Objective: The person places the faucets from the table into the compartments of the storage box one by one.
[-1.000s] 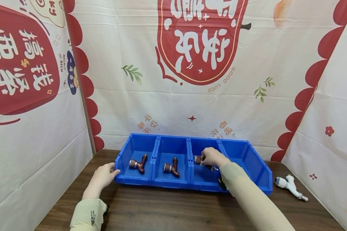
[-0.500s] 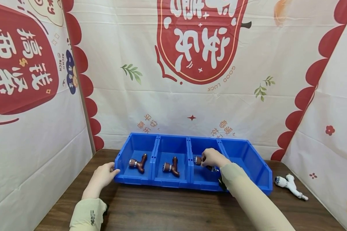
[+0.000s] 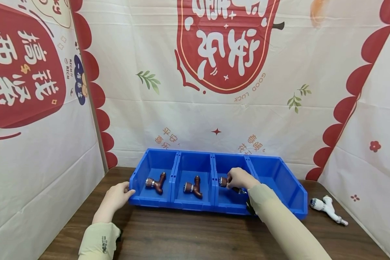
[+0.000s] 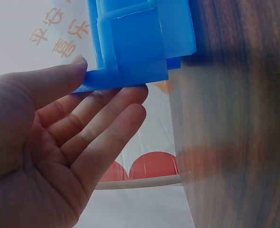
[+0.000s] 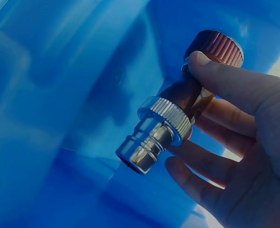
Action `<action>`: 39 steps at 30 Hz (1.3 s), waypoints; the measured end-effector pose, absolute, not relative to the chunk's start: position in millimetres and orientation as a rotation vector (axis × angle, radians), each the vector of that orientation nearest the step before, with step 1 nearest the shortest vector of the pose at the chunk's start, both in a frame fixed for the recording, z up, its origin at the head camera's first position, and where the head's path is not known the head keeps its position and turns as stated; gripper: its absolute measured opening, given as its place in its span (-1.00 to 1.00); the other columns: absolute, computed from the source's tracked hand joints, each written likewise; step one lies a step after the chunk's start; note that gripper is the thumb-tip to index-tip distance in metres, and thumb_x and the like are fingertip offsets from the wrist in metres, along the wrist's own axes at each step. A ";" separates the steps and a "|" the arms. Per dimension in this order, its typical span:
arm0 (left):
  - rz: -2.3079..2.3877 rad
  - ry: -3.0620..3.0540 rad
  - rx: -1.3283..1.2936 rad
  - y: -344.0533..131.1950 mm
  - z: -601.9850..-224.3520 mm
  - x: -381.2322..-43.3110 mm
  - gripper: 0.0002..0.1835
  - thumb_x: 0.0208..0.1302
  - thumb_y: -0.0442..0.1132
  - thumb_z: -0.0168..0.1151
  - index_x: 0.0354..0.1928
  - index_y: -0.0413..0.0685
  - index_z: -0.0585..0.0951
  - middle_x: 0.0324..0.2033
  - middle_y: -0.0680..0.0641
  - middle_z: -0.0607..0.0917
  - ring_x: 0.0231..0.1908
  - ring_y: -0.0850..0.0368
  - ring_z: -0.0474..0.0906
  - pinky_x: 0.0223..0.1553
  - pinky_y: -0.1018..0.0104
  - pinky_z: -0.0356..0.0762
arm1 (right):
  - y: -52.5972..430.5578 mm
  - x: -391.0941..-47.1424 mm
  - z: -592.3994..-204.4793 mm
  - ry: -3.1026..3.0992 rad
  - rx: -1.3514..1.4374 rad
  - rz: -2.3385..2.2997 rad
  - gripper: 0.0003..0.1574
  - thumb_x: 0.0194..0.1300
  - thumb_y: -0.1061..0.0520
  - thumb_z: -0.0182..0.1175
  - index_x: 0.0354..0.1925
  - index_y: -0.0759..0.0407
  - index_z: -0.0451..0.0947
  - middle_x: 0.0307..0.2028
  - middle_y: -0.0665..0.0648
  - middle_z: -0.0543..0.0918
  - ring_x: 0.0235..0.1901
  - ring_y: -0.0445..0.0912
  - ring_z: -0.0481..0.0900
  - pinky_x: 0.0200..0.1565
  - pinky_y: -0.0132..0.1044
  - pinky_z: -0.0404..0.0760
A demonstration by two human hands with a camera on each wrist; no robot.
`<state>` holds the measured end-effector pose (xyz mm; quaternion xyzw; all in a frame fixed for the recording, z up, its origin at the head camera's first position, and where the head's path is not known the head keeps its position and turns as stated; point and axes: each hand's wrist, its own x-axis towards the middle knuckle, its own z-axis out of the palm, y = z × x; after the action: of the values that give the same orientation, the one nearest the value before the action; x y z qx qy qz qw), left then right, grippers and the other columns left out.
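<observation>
Here's the left hand (image 3: pixel 116 198), thumb and fingers pinching the left end wall of a long blue plastic bin (image 3: pixel 195 206) split into four compartments. And over in the third compartment from the left, the right hand (image 3: pixel 242 178) has a brown tap with a ribbed knob and chrome spout (image 5: pixel 180 95) in its grasp, thumb on one side, fingers on the other, spout tilted downward; whether it touches the compartment floor, I cannot tell. First compartment: a glossy brown tap with a silver-collared knob (image 3: pixel 158 186), lying flat. Second: a matching dark-brown tap (image 3: pixel 196 187). Out on the wood-grain tabletop (image 3: pixel 182 234), just beside the bin's right end, lies a white tap with a silver tip (image 3: pixel 329 208).
</observation>
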<state>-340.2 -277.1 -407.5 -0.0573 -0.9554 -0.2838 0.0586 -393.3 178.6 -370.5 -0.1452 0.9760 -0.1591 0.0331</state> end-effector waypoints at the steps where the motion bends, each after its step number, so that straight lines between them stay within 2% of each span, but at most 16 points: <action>1: -0.860 -2.894 -0.174 -277.1 -407.3 -340.4 -0.65 0.35 -0.18 0.21 -0.01 -0.34 0.55 -0.32 -0.20 0.67 -0.38 0.01 0.56 -0.25 -0.04 0.61 | 178.6 -393.5 -370.5 3.003 -0.449 -0.493 -0.75 0.07 0.21 0.45 -0.58 0.16 0.55 -0.63 0.03 0.51 -0.63 -0.12 0.41 -0.48 -0.27 0.42; 26: -0.851 -2.905 -0.156 -277.0 -407.7 -342.2 -0.57 0.36 -0.17 0.21 0.09 -0.38 0.51 -0.30 -0.21 0.67 -0.37 0.01 0.57 -0.22 -0.06 0.61 | 186.0 -402.4 -381.5 2.994 -0.444 -0.472 -0.72 0.06 0.19 0.46 -0.59 0.17 0.52 -0.63 0.03 0.47 -0.63 -0.14 0.36 -0.50 -0.28 0.36; 39: -0.847 -2.914 -0.157 -276.9 -407.2 -340.3 -0.57 0.36 -0.18 0.21 0.11 -0.39 0.51 -0.27 -0.24 0.67 -0.34 -0.02 0.59 -0.19 -0.09 0.60 | 187.0 -403.3 -386.8 2.981 -0.425 -0.494 -0.79 0.04 0.20 0.47 -0.53 0.15 0.58 -0.58 0.02 0.55 -0.60 -0.12 0.44 -0.45 -0.24 0.48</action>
<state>-340.3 -276.9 -407.2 -0.0515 -0.9577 -0.2784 0.0515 -403.3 187.0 -386.8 -0.1392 0.9759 -0.1616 0.0453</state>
